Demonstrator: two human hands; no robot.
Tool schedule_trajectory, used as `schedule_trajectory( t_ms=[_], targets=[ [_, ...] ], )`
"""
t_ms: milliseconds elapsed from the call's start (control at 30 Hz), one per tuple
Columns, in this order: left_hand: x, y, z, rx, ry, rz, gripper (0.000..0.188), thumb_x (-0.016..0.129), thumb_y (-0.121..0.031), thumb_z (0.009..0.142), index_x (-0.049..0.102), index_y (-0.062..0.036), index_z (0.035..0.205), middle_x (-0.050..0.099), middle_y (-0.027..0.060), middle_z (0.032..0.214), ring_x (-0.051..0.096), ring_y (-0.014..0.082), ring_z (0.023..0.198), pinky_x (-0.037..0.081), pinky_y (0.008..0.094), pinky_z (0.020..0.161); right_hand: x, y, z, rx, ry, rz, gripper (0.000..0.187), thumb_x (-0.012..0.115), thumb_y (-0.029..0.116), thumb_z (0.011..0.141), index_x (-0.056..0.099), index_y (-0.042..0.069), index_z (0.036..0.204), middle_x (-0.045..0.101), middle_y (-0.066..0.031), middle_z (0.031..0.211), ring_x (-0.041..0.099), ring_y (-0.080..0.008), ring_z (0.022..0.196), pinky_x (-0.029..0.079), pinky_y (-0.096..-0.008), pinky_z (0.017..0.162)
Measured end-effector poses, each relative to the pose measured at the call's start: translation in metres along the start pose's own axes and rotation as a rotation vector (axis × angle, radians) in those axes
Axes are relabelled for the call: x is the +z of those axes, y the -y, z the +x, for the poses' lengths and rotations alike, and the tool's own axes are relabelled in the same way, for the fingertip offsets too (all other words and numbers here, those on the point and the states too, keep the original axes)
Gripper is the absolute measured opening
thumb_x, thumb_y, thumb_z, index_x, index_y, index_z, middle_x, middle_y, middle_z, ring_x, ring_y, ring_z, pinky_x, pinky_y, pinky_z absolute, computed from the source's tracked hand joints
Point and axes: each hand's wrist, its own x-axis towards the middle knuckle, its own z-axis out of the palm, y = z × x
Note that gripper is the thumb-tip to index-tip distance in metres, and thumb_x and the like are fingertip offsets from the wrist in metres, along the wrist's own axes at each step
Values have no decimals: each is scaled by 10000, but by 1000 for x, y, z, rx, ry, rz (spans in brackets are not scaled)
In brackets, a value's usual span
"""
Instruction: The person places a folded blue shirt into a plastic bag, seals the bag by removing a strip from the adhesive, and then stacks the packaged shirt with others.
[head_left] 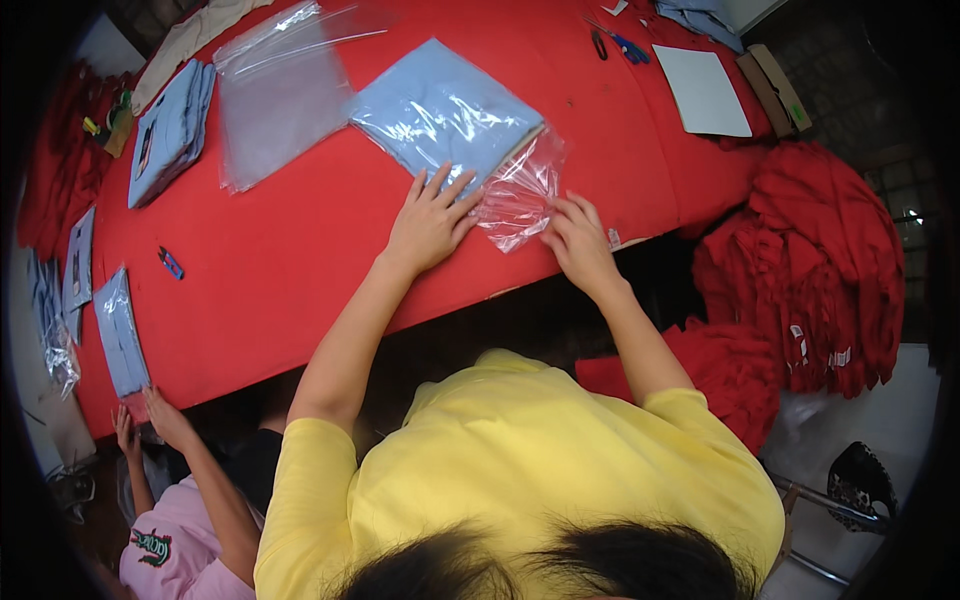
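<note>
A folded light-blue garment (445, 105) lies flat inside a clear plastic bag on the red-covered table (300, 310). The loose end of the bag (520, 190) sticks out past the garment's near right edge, creased and gathered. My left hand (432, 222) rests with fingers spread on the near corner of the bagged garment. Beyond the bag's loose end, my right hand (583, 240) pinches its edge between thumb and fingers.
A stack of clear bags (280, 110) lies left of the garment, beside folded blue garments (172, 135). Blue thread snips (171, 263), scissors (628, 47) and a white sheet (702, 90) are on the table. Red garments (810, 260) hang at right. A co-worker's hands (165, 420) touch another packed garment (120, 335).
</note>
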Motion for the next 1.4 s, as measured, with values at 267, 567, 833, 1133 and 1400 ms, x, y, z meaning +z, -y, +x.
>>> schedule_trajectory(
  t_ms=[267, 567, 833, 1133, 1400],
  targets=[
    [-30, -25, -23, 59, 84, -118, 676, 652, -273, 756, 457, -93, 1378, 462, 139, 1379, 373, 315, 1333, 224, 518, 1137, -100, -9, -21, 240, 647, -464, 410, 720, 388, 770, 695, 1, 903, 669, -174, 959, 648, -334, 906, 519, -439, 759],
    [-15, -48, -38, -2, 42, -73, 616, 671, -347, 807, 526, 12, 1287, 505, 139, 1369, 445, 283, 1301, 310, 455, 1112, 75, 35, 223, -240, -18, -198, 636, 446, 547, 928, 383, 190, 1451, 255, -101, 1557, 175, -325, 1449, 110, -628, 1124],
    [-40, -34, -72, -174, -26, -40, 510, 624, -161, 789, 548, -9, 1269, 508, 148, 1340, 461, 316, 1267, 334, 466, 1092, 84, 49, 255, 24, 61, -97, 730, 394, 639, 910, 324, 197, 1486, 201, -106, 1576, 93, -352, 1462, 29, -663, 1114],
    [-37, -32, -88, -124, -103, -91, 417, 613, -135, 833, 585, -45, 1239, 578, 95, 1272, 503, 254, 1215, 393, 422, 1033, 61, 34, 135, -68, -135, -283, 706, 559, 543, 879, 389, 159, 1447, 274, -185, 1523, 200, -407, 1415, 120, -649, 1096],
    [-35, -27, -91, -118, -96, -142, 419, 627, -175, 840, 581, -51, 1238, 572, 113, 1266, 504, 287, 1195, 384, 432, 1020, 28, 45, -7, -493, 238, 75, 275, 733, 250, 775, 601, 81, 948, 538, -118, 978, 498, -321, 966, 378, -451, 851]
  ],
)
